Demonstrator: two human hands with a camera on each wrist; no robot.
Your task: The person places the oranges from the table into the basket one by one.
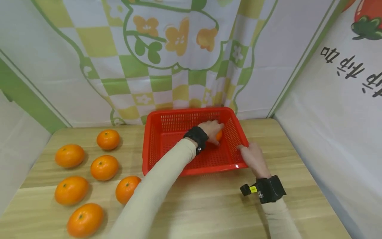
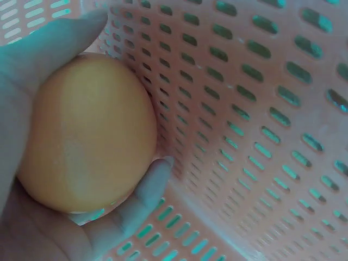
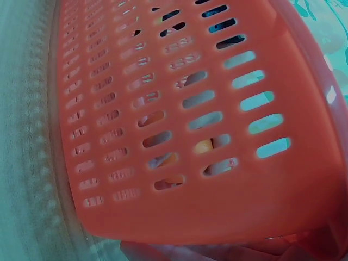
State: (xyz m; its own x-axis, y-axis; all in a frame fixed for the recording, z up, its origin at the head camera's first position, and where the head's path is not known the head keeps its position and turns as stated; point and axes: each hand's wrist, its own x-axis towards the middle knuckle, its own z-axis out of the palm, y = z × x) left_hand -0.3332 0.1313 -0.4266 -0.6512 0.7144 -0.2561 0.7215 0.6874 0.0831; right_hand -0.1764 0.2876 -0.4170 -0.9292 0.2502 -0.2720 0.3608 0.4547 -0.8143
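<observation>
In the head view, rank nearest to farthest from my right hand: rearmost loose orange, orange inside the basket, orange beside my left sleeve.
1. Orange inside the basket, held in your left hand.
2. Orange beside your left sleeve, front left.
3. Rearmost loose orange, back left.

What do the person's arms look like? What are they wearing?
They have long, plain cream cloth sleeves and a wide black band round each wrist, one on the left and one on the right. By the right band sits a little black block with a bright yellow label. The left grip and right grip are bare.
</observation>
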